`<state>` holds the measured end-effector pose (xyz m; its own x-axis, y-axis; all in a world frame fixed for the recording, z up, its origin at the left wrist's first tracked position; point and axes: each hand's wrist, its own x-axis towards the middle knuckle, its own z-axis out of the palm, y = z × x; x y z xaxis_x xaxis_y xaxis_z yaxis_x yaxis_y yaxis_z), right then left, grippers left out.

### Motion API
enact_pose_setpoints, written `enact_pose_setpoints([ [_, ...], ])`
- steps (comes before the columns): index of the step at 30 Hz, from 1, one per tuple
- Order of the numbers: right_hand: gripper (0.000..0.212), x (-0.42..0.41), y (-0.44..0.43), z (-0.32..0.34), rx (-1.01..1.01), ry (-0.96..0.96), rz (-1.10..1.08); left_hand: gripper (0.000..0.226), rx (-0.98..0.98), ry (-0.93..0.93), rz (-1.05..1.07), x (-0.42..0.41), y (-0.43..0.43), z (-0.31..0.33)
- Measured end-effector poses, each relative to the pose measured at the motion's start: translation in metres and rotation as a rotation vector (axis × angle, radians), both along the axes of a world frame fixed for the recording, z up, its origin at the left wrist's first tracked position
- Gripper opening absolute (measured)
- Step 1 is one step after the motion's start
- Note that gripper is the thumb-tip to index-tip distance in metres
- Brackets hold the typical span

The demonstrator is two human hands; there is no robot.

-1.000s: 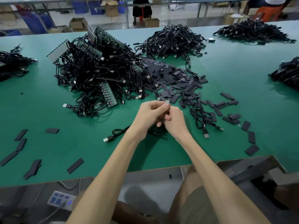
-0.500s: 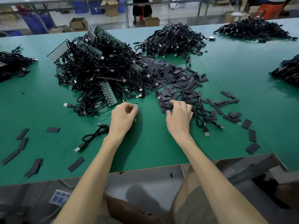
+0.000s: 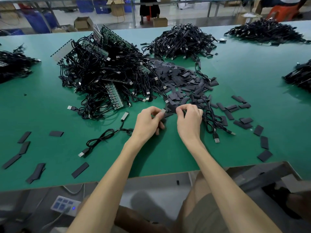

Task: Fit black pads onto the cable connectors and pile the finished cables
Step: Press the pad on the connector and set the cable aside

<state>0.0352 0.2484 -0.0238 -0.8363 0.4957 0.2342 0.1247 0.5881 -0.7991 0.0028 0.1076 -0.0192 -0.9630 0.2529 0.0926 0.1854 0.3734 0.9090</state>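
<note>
cables heap on green table, cardboard boxes behind.

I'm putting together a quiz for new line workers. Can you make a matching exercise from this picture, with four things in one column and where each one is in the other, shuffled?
Things:
1. grey connector
2. power strip
3. heap of black pads
4. cable tangle with circuit boards

Places:
A. below the table edge, near left
B. on the table, beyond the right hand
C. pinched in the left hand
D. on the table, beyond and left of the left hand

Pairs: 1-C, 2-A, 3-B, 4-D
</note>
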Motion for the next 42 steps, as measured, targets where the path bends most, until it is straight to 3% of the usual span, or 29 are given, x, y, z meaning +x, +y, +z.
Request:
enact_pose_setpoints([
  [5,0.007,0.005,-0.004,-0.001,0.001,0.112,0.140,0.023,0.181,-0.027,0.036,0.001,-0.005,0.000],
  [13,0.007,0.004,0.000,0.000,-0.335,0.126,0.410,0.020,0.341,-0.048,0.014,0.008,-0.011,0.003],
  [17,0.024,0.005,0.001,0.001,-0.380,0.106,0.474,0.022,0.310,-0.020,0.050,0.010,-0.011,0.003],
  [24,0.019,0.006,0.011,0.000,-0.682,0.173,0.443,0.028,0.170,0.024,-0.031,0.013,-0.008,0.003],
  [31,0.013,0.007,0.009,0.003,-0.681,0.130,0.551,0.025,0.198,0.026,-0.089,0.015,-0.010,0.007],
  [42,0.007,0.009,0.012,0.004,-0.723,0.109,0.532,0.025,0.189,-0.004,-0.123,0.016,-0.010,0.008],
])
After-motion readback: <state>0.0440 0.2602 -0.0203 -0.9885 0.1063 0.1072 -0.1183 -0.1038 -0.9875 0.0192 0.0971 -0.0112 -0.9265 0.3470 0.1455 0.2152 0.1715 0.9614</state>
